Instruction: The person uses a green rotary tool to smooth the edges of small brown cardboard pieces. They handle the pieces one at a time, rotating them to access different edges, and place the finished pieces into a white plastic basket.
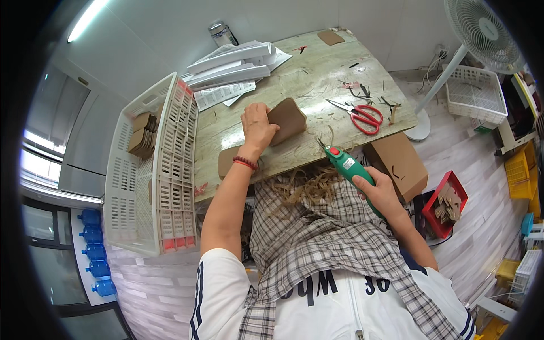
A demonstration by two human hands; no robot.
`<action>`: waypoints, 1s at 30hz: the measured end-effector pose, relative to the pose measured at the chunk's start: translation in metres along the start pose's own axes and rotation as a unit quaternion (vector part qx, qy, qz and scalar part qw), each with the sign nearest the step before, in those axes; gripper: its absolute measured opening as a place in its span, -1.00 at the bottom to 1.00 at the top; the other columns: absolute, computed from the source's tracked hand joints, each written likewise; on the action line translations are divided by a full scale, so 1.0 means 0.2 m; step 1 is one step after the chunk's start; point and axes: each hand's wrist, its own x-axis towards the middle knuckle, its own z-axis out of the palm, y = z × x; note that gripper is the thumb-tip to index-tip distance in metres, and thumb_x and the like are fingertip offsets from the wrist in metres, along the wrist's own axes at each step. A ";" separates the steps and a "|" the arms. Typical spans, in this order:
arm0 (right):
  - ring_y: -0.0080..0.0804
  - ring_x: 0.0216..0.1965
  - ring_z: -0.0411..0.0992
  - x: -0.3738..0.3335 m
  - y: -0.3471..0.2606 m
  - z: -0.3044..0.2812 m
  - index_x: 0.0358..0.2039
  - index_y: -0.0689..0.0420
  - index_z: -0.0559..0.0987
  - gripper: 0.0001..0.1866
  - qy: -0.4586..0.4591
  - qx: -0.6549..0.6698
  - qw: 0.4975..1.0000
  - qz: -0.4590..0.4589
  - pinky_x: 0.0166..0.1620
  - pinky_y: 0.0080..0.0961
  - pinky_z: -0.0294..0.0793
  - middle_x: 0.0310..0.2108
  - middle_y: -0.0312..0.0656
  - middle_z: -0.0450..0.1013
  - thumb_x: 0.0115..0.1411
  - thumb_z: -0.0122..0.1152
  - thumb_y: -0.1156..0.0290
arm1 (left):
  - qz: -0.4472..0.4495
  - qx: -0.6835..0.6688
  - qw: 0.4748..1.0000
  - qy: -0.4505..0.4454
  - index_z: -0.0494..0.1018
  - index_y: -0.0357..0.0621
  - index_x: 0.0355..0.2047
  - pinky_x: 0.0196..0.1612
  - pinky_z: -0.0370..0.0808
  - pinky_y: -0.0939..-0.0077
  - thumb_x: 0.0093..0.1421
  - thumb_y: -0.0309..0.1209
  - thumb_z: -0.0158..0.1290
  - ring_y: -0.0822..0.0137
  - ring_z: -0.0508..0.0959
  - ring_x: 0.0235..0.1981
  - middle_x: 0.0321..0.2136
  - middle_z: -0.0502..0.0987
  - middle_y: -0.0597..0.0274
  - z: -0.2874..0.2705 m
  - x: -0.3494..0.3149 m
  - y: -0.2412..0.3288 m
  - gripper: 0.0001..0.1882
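Flat brown pieces (141, 144) sit crated; left hand (259, 127) grasps an uncrated brown rounded panel (290, 120), right hand (379, 191) a green power tool (346, 162).

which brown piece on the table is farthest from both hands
The flat piece by the table's far edge, lying apart; the other brown pieces are close to the left hand and forearm.

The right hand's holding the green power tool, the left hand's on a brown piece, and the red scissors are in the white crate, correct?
Not quite: the red scissors lie on the table in the head view. The right hand does hold the green power tool, and the left hand is on a brown piece.
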 end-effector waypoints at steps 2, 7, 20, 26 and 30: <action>-0.69 -0.60 0.33 0.00 0.00 0.00 -0.21 0.27 0.54 -0.65 -0.002 0.007 1.000 -0.007 -0.51 -0.66 0.36 -0.57 -0.34 0.41 0.20 0.24 0.21 | -0.029 -0.029 0.999 -0.019 0.30 -0.14 -0.39 -0.10 0.30 0.22 -0.18 -0.46 0.32 0.09 0.42 -0.16 -0.27 0.45 0.18 -0.03 -0.02 0.02 -0.58; -0.70 -0.60 0.32 0.02 -0.03 0.02 -0.20 0.27 0.53 -0.66 0.017 0.015 1.000 -0.019 -0.53 -0.66 0.33 -0.57 -0.35 0.40 0.20 0.24 0.22 | -0.153 -0.495 0.850 0.093 0.35 -0.16 -0.33 -0.22 0.47 0.43 0.03 -0.62 0.21 0.31 0.53 -0.31 -0.33 0.53 0.26 -0.06 -0.13 0.12 -0.73; -0.70 -0.59 0.30 0.01 -0.16 0.12 -0.11 0.27 0.53 -0.60 0.053 0.002 0.996 -0.072 -0.51 -0.67 0.30 -0.56 -0.36 0.42 0.20 0.26 0.20 | -0.218 -0.843 0.442 0.214 0.31 -0.20 0.05 0.16 0.43 0.20 0.14 -0.73 0.06 0.16 0.44 0.06 0.00 0.44 0.15 0.02 -0.27 0.48 -0.55; -0.70 -0.59 0.30 -0.01 -0.18 0.14 -0.11 0.26 0.53 -0.60 0.050 0.005 0.996 -0.075 -0.51 -0.66 0.30 -0.57 -0.37 0.40 0.20 0.26 0.19 | -0.217 -0.861 0.411 0.207 0.31 -0.16 0.07 0.17 0.41 0.22 0.14 -0.74 0.04 0.18 0.43 0.06 0.01 0.44 0.19 0.06 -0.27 0.48 -0.52; -0.70 -0.59 0.30 -0.01 -0.20 0.15 -0.11 0.26 0.52 -0.59 0.045 -0.002 0.996 -0.074 -0.51 -0.66 0.31 -0.56 -0.36 0.41 0.20 0.25 0.18 | -0.215 -0.870 0.402 0.187 0.30 -0.09 0.10 0.16 0.42 0.23 0.14 -0.75 0.03 0.22 0.44 0.05 0.00 0.44 0.22 0.07 -0.29 0.50 -0.48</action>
